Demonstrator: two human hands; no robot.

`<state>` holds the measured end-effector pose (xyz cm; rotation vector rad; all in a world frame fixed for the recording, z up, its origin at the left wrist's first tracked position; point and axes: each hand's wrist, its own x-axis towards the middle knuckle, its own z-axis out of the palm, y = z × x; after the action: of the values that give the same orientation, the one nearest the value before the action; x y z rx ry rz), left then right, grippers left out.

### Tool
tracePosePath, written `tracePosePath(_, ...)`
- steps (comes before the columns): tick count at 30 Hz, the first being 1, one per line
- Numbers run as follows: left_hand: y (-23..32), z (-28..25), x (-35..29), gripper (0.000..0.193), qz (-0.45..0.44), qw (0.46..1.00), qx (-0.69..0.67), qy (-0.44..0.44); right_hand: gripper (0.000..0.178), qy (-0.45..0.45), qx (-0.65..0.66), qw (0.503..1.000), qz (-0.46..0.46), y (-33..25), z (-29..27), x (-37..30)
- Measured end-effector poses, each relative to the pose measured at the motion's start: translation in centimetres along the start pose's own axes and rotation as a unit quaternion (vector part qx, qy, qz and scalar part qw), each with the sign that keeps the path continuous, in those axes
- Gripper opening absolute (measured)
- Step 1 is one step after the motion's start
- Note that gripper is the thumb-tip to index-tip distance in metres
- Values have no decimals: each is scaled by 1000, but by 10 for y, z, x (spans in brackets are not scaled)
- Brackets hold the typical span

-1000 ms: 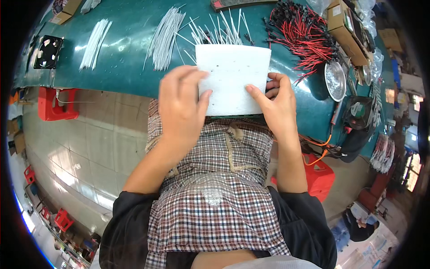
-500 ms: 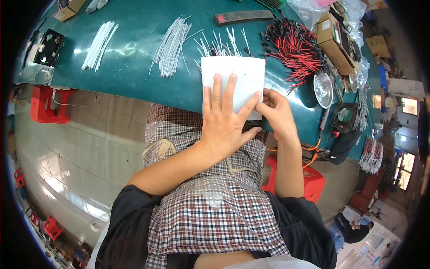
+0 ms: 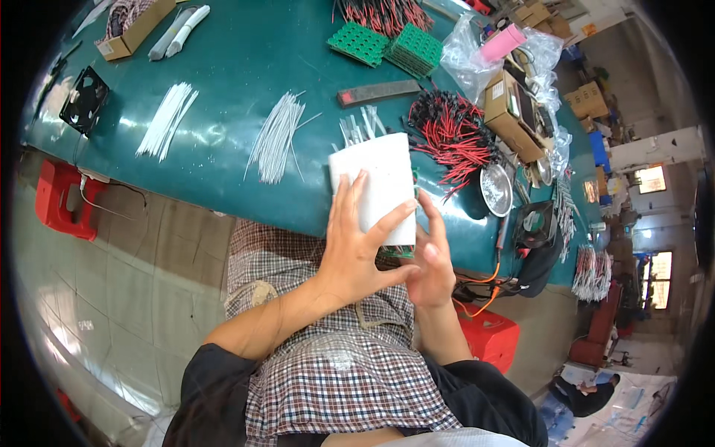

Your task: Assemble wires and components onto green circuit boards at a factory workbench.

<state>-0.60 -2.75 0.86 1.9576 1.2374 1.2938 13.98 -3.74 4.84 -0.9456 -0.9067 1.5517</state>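
A white, foam-like pad (image 3: 381,167) lies over a green circuit board (image 3: 406,252), whose edge shows along the pad's right and lower sides. My left hand (image 3: 357,249) holds the pad from above, fingers across its face and thumb stretched toward my right hand. At the right edge, my right hand (image 3: 436,261) holds the board from beside and below, some fingertips hidden behind it. White cable ties or leads (image 3: 361,125) poke out beyond the pad's far edge. The pad hides most of the board.
White strip bundles (image 3: 167,123) (image 3: 275,138) lie to the left on the green table (image 3: 216,97). Red and black wires (image 3: 454,141), a metal dish (image 3: 496,190) and a cardboard box (image 3: 514,119) stand right. Green boards (image 3: 413,51) are stacked farther back. A soldering-iron-like tool (image 3: 502,232) trails orange cable.
The pad now sits tilted, and green board edges show beneath it. My right hand has turned more palm-up, its fingers along the right edge. The view has shifted, revealing more of the far table.
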Motion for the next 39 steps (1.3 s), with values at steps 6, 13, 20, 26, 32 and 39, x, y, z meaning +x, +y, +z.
tracePosePath(6, -8, 21, 12, 110, -9, 920, -388, 55, 93, -56, -400, 894, -192, -30, 13, 3)
tracePosePath(13, -17, 32, -7, 98, -197, 782, -580, 111, 78, -69, -594, 790, -135, -24, 46, 35)
tracePosePath(20, -21, -24, -40, 70, -256, 814, -520, 21, 63, -74, -686, 701, -180, 3, 64, 38)
tracePosePath(26, -16, -68, -61, 62, -250, 960, -97, 78, 57, -72, -702, 669, -233, 19, 61, 40)
tracePosePath(32, -37, -53, -16, 39, 48, 990, 127, 31, 55, -77, -700, 677, -212, 12, 62, 42)
tracePosePath(39, -47, -41, -14, 44, 102, 978, 180, -14, 57, -88, -688, 682, -230, 6, 59, 42)
